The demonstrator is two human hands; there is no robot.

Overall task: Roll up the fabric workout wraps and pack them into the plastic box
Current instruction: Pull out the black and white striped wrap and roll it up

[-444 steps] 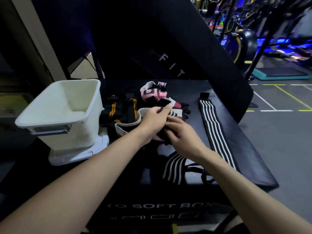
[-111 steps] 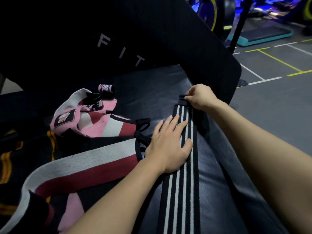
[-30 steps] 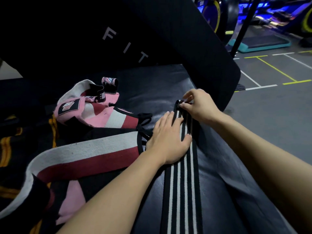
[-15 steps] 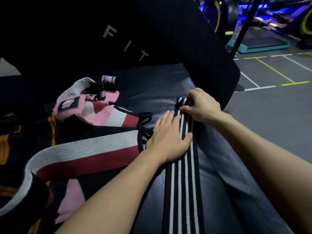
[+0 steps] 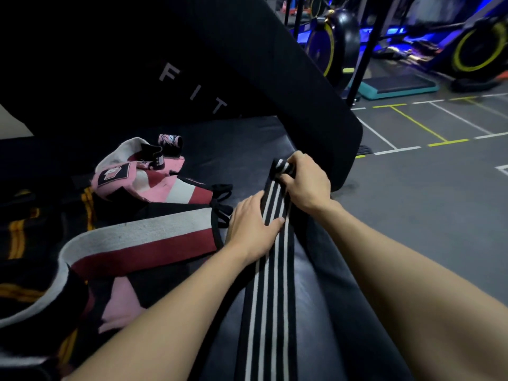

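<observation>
Where the striped wrap [image 5: 270,284] rolls, right hand [image 5: 308,185] hides it.

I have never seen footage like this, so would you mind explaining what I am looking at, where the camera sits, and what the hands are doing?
There is no machine here: a person works with bare hands, and the one camera is worn on their head, looking forward and down. They stand at a black padded bench in a gym. A long black wrap with white stripes lies along it. The left hand rests flat on the wrap, while the right hand grips its rolled-up far end. To the left lie a white and dark red wrap, a pink bundle of wraps and black straps with orange stripes. The plastic box is out of view.
</observation>
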